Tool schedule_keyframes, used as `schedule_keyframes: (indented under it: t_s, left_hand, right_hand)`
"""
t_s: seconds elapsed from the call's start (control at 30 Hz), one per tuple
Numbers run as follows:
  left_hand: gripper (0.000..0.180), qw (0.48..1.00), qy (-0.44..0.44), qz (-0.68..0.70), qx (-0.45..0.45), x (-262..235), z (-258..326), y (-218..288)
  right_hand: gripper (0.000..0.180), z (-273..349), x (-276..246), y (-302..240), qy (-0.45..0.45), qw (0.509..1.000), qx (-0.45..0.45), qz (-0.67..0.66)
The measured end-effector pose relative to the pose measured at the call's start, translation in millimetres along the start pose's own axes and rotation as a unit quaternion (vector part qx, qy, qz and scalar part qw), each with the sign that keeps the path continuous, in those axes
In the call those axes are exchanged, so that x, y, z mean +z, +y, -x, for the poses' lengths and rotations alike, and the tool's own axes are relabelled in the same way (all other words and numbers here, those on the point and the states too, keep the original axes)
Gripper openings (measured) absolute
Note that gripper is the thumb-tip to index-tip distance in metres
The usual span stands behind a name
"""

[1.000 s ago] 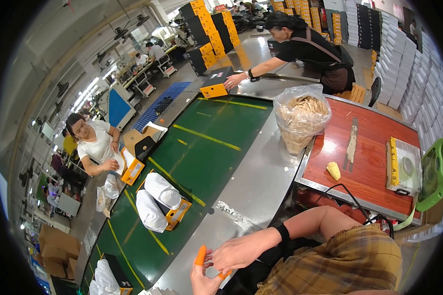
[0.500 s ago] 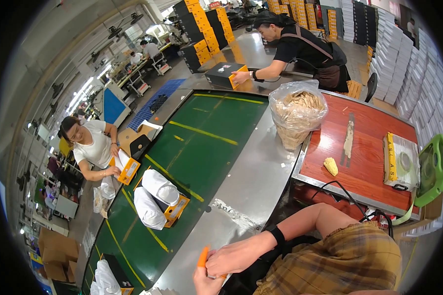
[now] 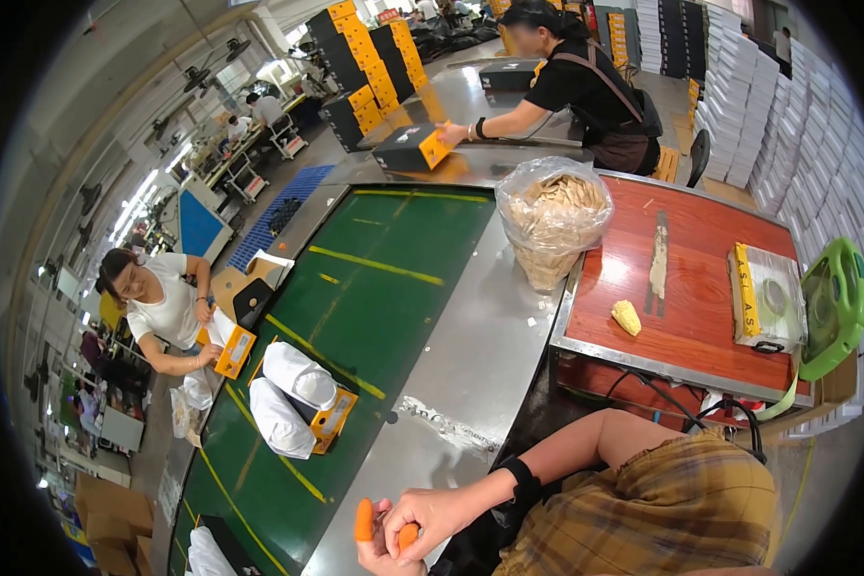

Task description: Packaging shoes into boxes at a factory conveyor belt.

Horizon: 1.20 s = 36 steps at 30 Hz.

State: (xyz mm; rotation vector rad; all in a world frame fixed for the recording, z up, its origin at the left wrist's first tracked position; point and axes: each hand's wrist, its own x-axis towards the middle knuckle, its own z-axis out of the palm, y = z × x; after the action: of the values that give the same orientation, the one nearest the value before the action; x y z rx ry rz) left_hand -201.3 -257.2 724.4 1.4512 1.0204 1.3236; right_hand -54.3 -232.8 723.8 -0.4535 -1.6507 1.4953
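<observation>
Both my hands are close together over the near end of the metal table edge. My left hand (image 3: 386,552) has an orange finger cot (image 3: 365,519) on one upright finger, with a bare fingertip beside it. A second orange cover (image 3: 408,535) shows at its thumb side. My right hand (image 3: 444,511), a black band on its wrist, reaches across with fingers bent and pinched at that second cover. Part of my left palm is hidden behind the right hand. On the green conveyor belt (image 3: 374,288) beyond, white-wrapped bundles (image 3: 298,374) sit in an open black-and-orange box (image 3: 336,420).
A plastic-lined bag of brown paper pieces (image 3: 552,226) stands by a red wood-grain table (image 3: 701,250), which holds a yellow lump (image 3: 626,318), a clear case (image 3: 770,302) and a green plastic holder (image 3: 833,312). Co-workers handle boxes left and at the far end. Another box (image 3: 223,533) sits near left.
My hands have shifted slightly left and turned, showing both orange covers more clearly. The far co-worker's box has moved left, and that arm is stretched further. The whole view has shifted a little.
</observation>
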Motion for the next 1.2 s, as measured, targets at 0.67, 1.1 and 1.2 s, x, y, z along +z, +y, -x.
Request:
schedule_keyframes:
  t_s: [0.67, 1.1, 1.2]
  left_hand:
    - [0.038, 0.995, 0.057, 0.065, -0.057, 5.2, -54.3, -32.8]
    - [0.076, 0.736, 0.301, 0.539, -0.279, -11.9, -236.2, -197.4]
    - [0.094, 0.735, 0.303, 0.560, -0.232, -13.2, -252.1, -209.8]
  right_hand:
    - [0.024, 9.8, -5.8, 41.3, 0.080, 0.993, 0.088, -0.010]
    - [0.018, 37.2, -74.6, 65.5, 0.225, 0.951, 0.169, -0.129]
    - [0.019, 38.6, -88.8, 67.1, 0.258, 0.943, 0.170, -0.121]
